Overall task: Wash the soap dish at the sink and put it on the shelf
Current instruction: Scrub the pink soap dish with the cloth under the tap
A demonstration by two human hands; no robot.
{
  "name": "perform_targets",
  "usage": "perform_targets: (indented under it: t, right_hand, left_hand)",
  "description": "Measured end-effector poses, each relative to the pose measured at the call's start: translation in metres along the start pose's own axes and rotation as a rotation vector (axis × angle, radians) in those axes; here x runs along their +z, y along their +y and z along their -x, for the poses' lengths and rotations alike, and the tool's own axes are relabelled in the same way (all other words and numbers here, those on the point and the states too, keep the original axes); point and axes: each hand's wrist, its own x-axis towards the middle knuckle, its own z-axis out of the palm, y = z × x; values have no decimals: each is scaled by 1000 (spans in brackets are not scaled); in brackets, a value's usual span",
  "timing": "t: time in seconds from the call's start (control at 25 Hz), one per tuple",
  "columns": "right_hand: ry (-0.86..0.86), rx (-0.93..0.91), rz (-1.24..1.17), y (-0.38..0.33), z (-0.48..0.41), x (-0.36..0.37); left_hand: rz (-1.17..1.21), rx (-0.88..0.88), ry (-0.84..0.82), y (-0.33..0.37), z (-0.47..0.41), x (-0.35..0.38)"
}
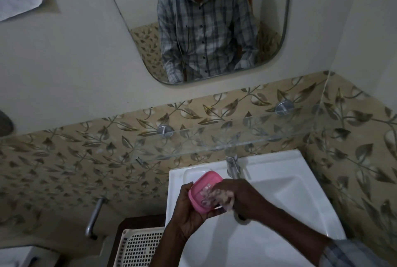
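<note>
Up top: mirror on the wall. Lower right: white sink, with glass shelf on metal pegs just above it. Left of sink: perforated basket. Over the basin: left hand clamped round pink soap dish, tilted, open side toward camera. Right hand with fingers in the dish (blurred, lathered; can't tell the grip). Just behind: tap.
</note>
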Motion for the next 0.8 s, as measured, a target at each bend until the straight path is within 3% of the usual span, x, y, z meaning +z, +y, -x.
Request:
perform_targets:
  t: [0.08, 0.16, 0.32, 0.44, 0.52, 0.6, 0.68, 0.8]
  right_hand:
    - [179, 100, 32, -4, -10, -25]
    - [251, 122, 23, -19, -9, -11]
    - [96, 78, -174, -40, 10, 39]
    - [73, 309, -466, -30, 5, 12]
    - [293, 380, -390, -17, 1, -8]
    - [423, 290, -171, -10, -2, -13]
    - [258, 128, -37, -22, -3, 3]
    - [70, -240, 307, 15, 4, 37]
  left_hand:
    - [-2, -12, -6, 0, -3, 0]
    - [-24, 9, -39, -3, 0, 12]
    - [31, 45, -63, -3, 3, 15]
    - [-237, 147, -14, -1, 10, 12]
    - [-540, 328, 130, -2, 9, 5]
    - [-878, 514, 221, -5, 7, 6]
    - [-1113, 622, 244, -11, 2, 7]
    - [-1081, 665, 313, -17, 3, 10]
